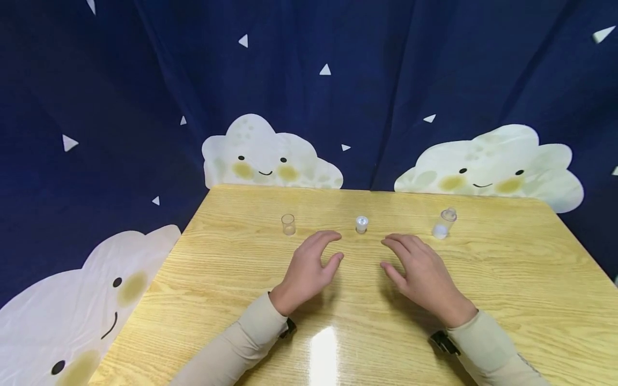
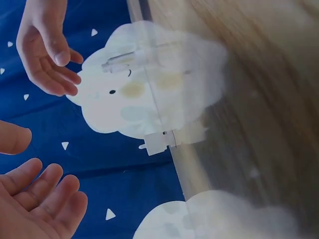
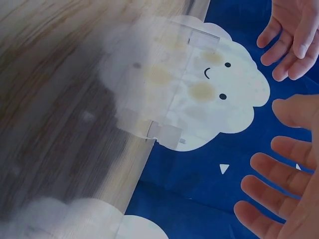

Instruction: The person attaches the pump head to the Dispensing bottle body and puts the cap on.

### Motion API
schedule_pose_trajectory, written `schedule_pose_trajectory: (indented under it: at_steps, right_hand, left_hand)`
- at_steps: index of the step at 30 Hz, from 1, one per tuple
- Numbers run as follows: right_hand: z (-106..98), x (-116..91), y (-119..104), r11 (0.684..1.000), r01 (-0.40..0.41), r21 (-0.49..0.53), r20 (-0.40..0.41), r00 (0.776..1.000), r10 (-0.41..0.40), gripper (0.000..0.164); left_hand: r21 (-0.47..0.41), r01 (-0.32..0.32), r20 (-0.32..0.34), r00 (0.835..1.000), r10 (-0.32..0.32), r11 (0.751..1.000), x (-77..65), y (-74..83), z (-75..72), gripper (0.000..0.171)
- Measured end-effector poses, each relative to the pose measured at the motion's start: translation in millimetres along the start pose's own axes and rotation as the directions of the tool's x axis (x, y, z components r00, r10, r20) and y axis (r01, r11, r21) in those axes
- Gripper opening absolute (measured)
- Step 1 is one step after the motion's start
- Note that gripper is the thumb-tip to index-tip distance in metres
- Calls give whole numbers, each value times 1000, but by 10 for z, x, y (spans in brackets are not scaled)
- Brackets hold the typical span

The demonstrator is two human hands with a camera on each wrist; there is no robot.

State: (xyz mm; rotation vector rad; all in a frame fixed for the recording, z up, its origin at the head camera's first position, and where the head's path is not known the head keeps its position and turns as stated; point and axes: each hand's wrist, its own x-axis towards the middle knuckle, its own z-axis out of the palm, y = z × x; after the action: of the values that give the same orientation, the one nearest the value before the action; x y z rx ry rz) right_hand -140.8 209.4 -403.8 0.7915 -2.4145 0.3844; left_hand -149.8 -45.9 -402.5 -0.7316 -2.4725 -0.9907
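My left hand (image 1: pixel 309 268) hovers over the table with fingers loosely bent and nothing in them. Facing it, my right hand (image 1: pixel 425 273) is held the same way, also holding nothing. Just beyond the gap between the hands stands a small white pump head (image 1: pixel 361 224), seen side-on in the left wrist view with a short nozzle. A clear, open-topped cap (image 1: pixel 288 224) stands beyond the left hand. To the right, past the right hand's fingers, a clear bottle (image 1: pixel 444 224) with a narrower neck stands upright, whitish at its base.
All of this is on a light wooden table (image 1: pixel 232 246) with a glossy, reflecting top. Behind it hangs a dark blue curtain (image 1: pixel 372 80) printed with white clouds and triangles. A dark band (image 1: pixel 444 343) shows at the right wrist.
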Motion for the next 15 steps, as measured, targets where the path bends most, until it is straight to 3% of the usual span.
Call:
schedule_pose_trajectory:
  at_steps: [5,15]
  right_hand:
    - [12,2,-8,1000,4,8,5,1000,-4,48]
    - [30,-4,7,1000,5,20,11,1000,-5,48]
  left_hand:
    - [-103,54,13,999,-53,993,-17,-35,-10,29]
    - [-114,90,16,996,-89,989,-41,-65,-25,29]
